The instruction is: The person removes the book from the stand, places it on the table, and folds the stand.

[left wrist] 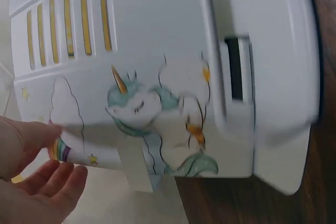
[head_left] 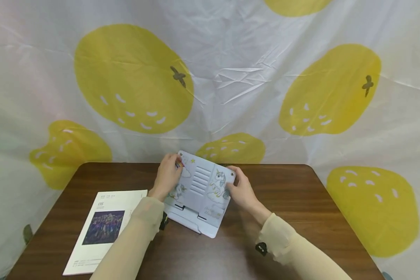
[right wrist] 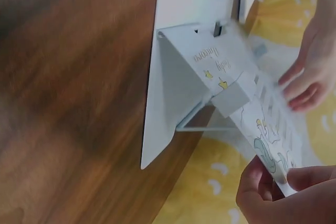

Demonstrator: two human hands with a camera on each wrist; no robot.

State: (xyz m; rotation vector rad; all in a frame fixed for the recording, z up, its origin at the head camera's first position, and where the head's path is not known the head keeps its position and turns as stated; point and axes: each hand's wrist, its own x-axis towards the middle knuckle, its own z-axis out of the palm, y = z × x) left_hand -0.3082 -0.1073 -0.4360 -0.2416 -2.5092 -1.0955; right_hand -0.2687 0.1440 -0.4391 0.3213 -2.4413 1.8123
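Note:
A white metal book stand with unicorn drawings and a row of slots stands at the middle of the table. Its upper panel leans above a base plate, and a wire support shows behind it in the right wrist view. My left hand pinches the panel's upper left edge, thumb over the printed face and fingers behind. On the opposite edge, my right hand grips near the top corner, its thumb on the front. A folded page clip sticks out from the panel's side.
To the left of the stand lies a white book with a dark picture, partly covered by my left forearm. A curtain with yellow fruit prints hangs right behind the wooden table.

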